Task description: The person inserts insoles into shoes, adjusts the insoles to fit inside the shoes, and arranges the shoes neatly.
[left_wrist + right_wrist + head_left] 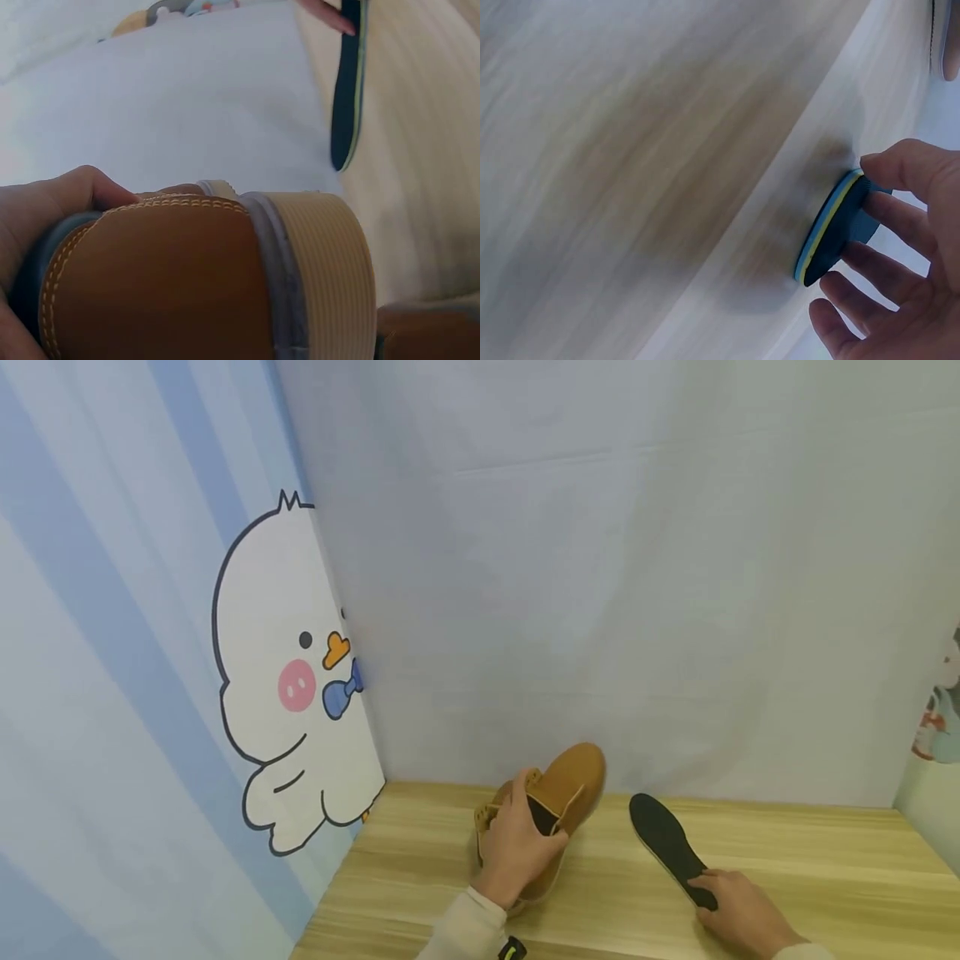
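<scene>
A pale grey cloth (562,568) hangs behind a bench (840,868) with a light wood grain, and a blue-and-white striped curtain (112,610) with a white cartoon bird (270,577) closes off the left side. The left hand (517,843) grips a shoe (581,770) at its opening, fingers and thumb curled over the edge. The right hand (742,906) pinches an insole (667,839) between thumb and fingers, the other fingers spread.

The shoe is tan-brown with pale double stitching, a dark lining, eyelets on its flaps, a grey band and a ribbed beige sole. The insole is black on top, its edge layered in yellow and blue.

The shoe lies under the left hand, its toe pointing away and to the right. The insole reaches forward and leftward from the right hand, well apart from the shoe; whether its far tip touches the bench is unclear. A black band (512,948) by the left sleeve (468,927) bears a yellow-green mark too small to read.
</scene>
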Available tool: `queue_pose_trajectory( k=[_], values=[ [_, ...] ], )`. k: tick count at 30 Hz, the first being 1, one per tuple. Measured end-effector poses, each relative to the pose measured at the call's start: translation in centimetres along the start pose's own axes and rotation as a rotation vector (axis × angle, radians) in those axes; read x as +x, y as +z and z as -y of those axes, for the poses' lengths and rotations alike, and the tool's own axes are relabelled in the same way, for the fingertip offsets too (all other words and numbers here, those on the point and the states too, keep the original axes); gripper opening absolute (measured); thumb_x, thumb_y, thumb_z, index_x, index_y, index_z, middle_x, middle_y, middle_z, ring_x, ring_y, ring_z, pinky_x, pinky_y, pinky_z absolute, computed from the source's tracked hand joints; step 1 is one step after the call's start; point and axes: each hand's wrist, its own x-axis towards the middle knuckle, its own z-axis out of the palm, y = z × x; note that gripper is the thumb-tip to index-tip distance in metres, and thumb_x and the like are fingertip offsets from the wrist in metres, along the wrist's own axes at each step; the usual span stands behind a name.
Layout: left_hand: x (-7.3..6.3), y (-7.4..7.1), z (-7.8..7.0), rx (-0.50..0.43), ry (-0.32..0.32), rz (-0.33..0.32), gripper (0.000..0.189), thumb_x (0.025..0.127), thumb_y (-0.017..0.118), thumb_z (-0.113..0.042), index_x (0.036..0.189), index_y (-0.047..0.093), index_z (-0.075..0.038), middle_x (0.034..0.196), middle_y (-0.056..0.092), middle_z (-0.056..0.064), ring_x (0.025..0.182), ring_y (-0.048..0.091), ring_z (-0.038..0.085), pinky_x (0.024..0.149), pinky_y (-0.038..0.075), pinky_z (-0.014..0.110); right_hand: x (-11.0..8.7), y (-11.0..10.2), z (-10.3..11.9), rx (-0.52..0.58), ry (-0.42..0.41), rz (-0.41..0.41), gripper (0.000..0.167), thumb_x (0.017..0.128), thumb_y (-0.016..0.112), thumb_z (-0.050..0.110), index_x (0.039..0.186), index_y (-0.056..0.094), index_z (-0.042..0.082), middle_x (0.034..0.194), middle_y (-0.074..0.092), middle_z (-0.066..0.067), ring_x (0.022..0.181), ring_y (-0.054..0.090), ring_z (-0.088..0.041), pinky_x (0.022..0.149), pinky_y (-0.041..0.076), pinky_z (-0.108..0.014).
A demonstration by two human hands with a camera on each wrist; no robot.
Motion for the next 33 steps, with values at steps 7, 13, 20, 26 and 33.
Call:
queue_pose_trajectory(
  k=[7,13,20,26,33],
  values=[
    [0.0,4.6,0.0,0.063,-0.051,0.058,0.099,0.074,0.086,-0.038,0.156,0.036,-0.015,0.13,0.063,0.015,0.068,0.063,0.029,0.058,0.05,0.051,-0.3,-0.7,-0.9,-0.033,-0.005,-0.085,0.029,0.081,0.079,0.011,0.108,0.076,0.001,0.112,0.069,-0.023,0.106,0.063,-0.047,0.09,0.049,-0.061],
    [-0.3,7.1,0.9,0.124,-0.053,0.057,0.093,0.073,0.088,-0.039,0.15,0.043,-0.012,0.12,0.066,0.014,0.085,0.068,0.037,0.068,0.053,0.054,-0.4,-1.2,-1.8,-0.054,0.036,-0.111,0.029,0.082,0.078,0.01,0.108,0.075,-0.002,0.11,0.068,-0.027,0.104,0.063,-0.051,0.088,0.049,-0.064],
    [-0.8,8.8,1.5,0.153,-0.042,0.076,0.086,0.071,0.09,-0.035,0.142,0.049,-0.008,0.113,0.066,0.016,0.081,0.067,0.035,0.064,0.054,0.049,-0.4,-1.2,-1.7,-0.095,0.076,-0.065,0.03,0.085,0.077,0.016,0.108,0.076,-0.002,0.108,0.069,-0.027,0.1,0.064,-0.051,0.083,0.051,-0.064],
    [-0.9,9.8,1.8,0.171,-0.048,0.067,0.093,0.07,0.091,-0.037,0.145,0.045,-0.006,0.121,0.062,0.02,0.092,0.067,0.037,0.068,0.055,0.053,0.0,-1.0,0.7,-0.124,0.042,-0.109,0.024,0.086,0.077,0.019,0.104,0.077,0.003,0.107,0.07,-0.021,0.098,0.063,-0.046,0.081,0.052,-0.063],
    [-1.5,9.4,2.1,-0.002,-0.113,0.174,0.114,0.078,0.083,-0.058,0.156,0.026,0.002,0.137,0.053,0.031,0.11,0.062,0.046,0.08,0.052,0.062,0.9,0.4,5.0,0.1,0.081,-0.047,0.024,0.085,0.07,0.011,0.107,0.076,0.004,0.109,0.072,-0.016,0.105,0.066,-0.039,0.086,0.053,-0.057]
  ],
)
